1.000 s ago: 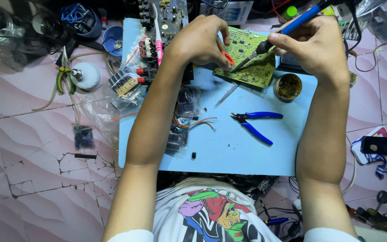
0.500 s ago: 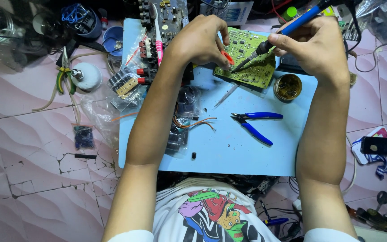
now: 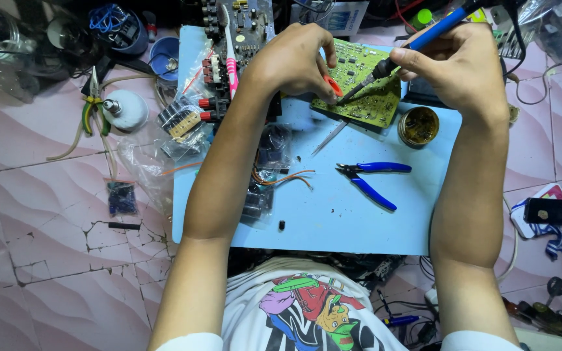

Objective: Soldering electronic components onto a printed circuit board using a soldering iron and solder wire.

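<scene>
Pink cracked floor tiles surround the light-blue mat (image 3: 333, 214) you work on. Your right hand (image 3: 460, 65) is closed around a blue-handled soldering iron (image 3: 417, 42), its tip down on the green circuit board (image 3: 365, 91) at the mat's far edge. Your left hand (image 3: 294, 62) is curled at the board's left edge, pinching something small and red. Soldering looks under way; how many joints remain can't be told. Just right of the board, an open round tin (image 3: 419, 125) holds brownish paste. Blue-handled cutters (image 3: 375, 179) lie mid-mat.
</scene>
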